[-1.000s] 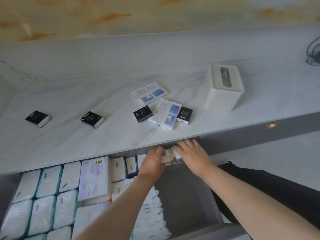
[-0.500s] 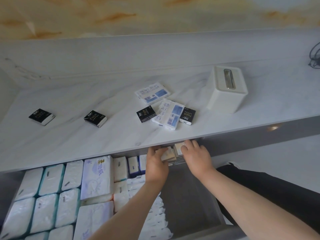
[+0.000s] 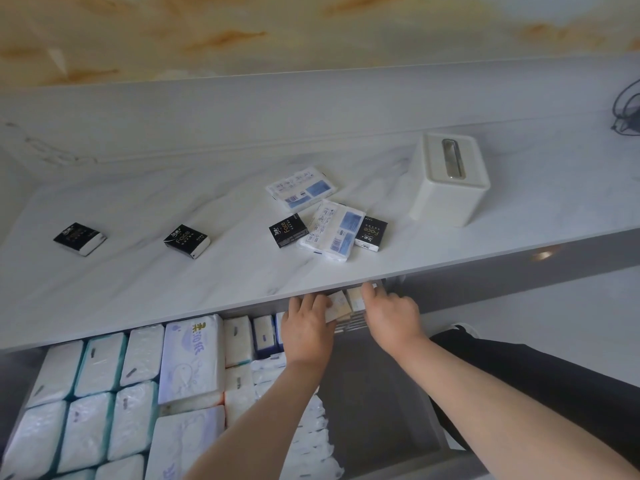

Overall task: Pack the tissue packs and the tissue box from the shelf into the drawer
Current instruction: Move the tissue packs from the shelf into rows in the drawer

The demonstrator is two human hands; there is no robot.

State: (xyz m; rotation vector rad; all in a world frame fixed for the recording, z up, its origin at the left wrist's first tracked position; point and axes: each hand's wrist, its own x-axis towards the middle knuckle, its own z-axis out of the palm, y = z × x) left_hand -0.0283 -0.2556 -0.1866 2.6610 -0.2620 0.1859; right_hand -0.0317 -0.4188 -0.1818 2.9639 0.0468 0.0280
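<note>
Reaching under the shelf (image 3: pixel 242 278) edge: left hand (image 3: pixel 306 329) and right hand (image 3: pixel 393 315) both grasp small beige packs (image 3: pixel 341 304) at the drawer (image 3: pixel 377 393) back. Six tissue packs (image 3: pixel 332 230) and tissue box (image 3: pixel 450 181) lie on the shelf.

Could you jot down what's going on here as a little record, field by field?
Surface: white marble shelf
Black packs on shelf: four
Blue-and-white packs on shelf: two
Tissue box: upright on shelf, right side
Drawer: open, left part full of tissue packs, right part bare
Left hand: at drawer's back, on small beige packs
Right hand: beside it, touching same packs
</note>
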